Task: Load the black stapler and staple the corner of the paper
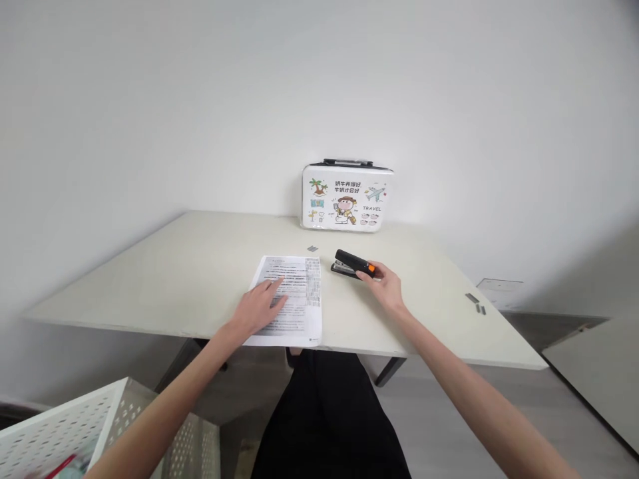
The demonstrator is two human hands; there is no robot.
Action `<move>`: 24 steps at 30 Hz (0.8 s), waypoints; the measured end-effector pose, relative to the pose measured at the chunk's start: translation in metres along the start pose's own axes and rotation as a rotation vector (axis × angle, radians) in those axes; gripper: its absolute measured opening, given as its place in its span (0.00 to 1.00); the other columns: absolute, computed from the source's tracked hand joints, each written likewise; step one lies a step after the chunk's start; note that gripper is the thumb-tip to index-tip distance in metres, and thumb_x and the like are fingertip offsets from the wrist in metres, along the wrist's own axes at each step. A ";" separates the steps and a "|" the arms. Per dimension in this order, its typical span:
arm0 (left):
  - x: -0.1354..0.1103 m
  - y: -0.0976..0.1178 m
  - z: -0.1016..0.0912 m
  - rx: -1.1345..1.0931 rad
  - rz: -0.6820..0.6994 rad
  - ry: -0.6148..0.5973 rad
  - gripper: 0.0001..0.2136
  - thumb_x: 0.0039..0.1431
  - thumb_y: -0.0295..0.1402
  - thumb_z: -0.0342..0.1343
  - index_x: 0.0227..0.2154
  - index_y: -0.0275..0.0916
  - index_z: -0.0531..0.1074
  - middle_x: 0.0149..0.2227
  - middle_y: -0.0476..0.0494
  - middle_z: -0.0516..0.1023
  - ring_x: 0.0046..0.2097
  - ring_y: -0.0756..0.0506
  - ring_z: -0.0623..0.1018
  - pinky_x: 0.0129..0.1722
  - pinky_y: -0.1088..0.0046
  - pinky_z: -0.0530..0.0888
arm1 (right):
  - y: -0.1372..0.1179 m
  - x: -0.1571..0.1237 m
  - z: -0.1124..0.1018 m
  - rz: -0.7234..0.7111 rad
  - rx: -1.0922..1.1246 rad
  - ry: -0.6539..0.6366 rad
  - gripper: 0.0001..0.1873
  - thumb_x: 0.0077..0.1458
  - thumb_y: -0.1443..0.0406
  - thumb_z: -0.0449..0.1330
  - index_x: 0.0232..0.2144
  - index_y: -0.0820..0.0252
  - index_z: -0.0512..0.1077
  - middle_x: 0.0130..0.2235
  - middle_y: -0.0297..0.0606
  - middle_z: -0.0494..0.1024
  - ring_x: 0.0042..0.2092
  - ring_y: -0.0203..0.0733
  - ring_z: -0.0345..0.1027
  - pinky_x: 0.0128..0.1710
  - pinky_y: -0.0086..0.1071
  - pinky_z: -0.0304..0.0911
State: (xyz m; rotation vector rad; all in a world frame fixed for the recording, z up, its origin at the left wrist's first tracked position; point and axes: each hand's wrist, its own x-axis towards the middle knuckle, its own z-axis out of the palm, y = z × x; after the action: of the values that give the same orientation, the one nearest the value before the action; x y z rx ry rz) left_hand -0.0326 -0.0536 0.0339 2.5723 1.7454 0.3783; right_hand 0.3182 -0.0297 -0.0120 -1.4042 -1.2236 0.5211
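Note:
A printed sheet of paper (299, 313), perhaps more than one, lies at the near edge of the table, its lower end right by the rim. My left hand (259, 306) rests flat on its left part with the fingers spread. To the right of the paper, my right hand (384, 285) grips the rear end of a black stapler (352, 261) that has an orange patch. The stapler's jaws gape toward the left, apart from the paper. Small grey staple strips (312, 249) lie just behind the sheet.
A white cartoon-printed case (344, 199) with a black handle stands at the back against the wall. More staple strips (472, 298) lie near the right edge of the pale table (150, 279). A white perforated basket (117, 406) stands below at the lower left.

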 end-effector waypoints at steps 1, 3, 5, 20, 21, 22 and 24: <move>-0.004 -0.004 0.001 0.018 0.011 -0.022 0.25 0.73 0.43 0.45 0.66 0.38 0.69 0.60 0.32 0.77 0.58 0.33 0.79 0.55 0.57 0.75 | 0.005 0.008 0.005 0.017 -0.016 -0.004 0.28 0.47 0.46 0.71 0.46 0.55 0.80 0.45 0.41 0.85 0.46 0.52 0.77 0.54 0.47 0.70; -0.013 -0.008 0.004 0.033 0.040 -0.052 0.24 0.74 0.42 0.43 0.64 0.37 0.70 0.60 0.33 0.77 0.58 0.33 0.79 0.56 0.56 0.75 | 0.012 0.022 0.014 0.044 -0.031 -0.013 0.28 0.46 0.47 0.71 0.46 0.54 0.81 0.45 0.40 0.85 0.47 0.53 0.77 0.55 0.47 0.69; -0.019 -0.007 0.006 0.032 0.066 -0.053 0.24 0.75 0.42 0.42 0.64 0.37 0.71 0.60 0.34 0.77 0.58 0.34 0.79 0.55 0.57 0.76 | 0.019 0.034 0.021 0.056 -0.032 -0.021 0.27 0.45 0.47 0.71 0.46 0.54 0.81 0.45 0.40 0.85 0.48 0.53 0.77 0.56 0.48 0.68; -0.026 -0.004 0.005 -0.112 0.092 -0.062 0.22 0.73 0.42 0.45 0.62 0.42 0.73 0.58 0.35 0.79 0.55 0.33 0.80 0.52 0.55 0.77 | 0.013 0.086 0.098 -0.058 -0.046 -0.271 0.23 0.47 0.53 0.71 0.45 0.54 0.80 0.45 0.37 0.86 0.47 0.49 0.78 0.56 0.47 0.70; -0.025 -0.004 0.003 -0.141 0.091 -0.062 0.22 0.72 0.43 0.46 0.62 0.42 0.73 0.58 0.35 0.79 0.56 0.33 0.79 0.53 0.55 0.76 | 0.009 0.084 0.098 -0.078 -0.047 -0.285 0.23 0.48 0.54 0.71 0.46 0.54 0.79 0.47 0.38 0.85 0.48 0.49 0.78 0.57 0.47 0.69; -0.025 -0.003 0.001 -0.182 0.086 -0.062 0.22 0.71 0.43 0.47 0.61 0.42 0.73 0.58 0.36 0.79 0.56 0.33 0.79 0.53 0.55 0.76 | 0.004 0.081 0.096 -0.102 -0.050 -0.287 0.24 0.48 0.55 0.71 0.48 0.55 0.78 0.50 0.40 0.84 0.51 0.50 0.77 0.59 0.47 0.68; -0.023 0.002 -0.004 -0.314 0.041 -0.060 0.22 0.70 0.44 0.49 0.60 0.42 0.74 0.51 0.37 0.81 0.51 0.35 0.80 0.50 0.58 0.76 | -0.007 0.069 0.084 -0.165 -0.066 -0.246 0.27 0.51 0.55 0.70 0.52 0.57 0.76 0.56 0.45 0.81 0.57 0.52 0.74 0.62 0.49 0.65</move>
State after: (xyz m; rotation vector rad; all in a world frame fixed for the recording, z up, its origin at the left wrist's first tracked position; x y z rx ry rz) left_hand -0.0401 -0.0761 0.0333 2.3729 1.4794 0.5231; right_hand 0.2684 0.0675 -0.0050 -1.3075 -1.5525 0.5545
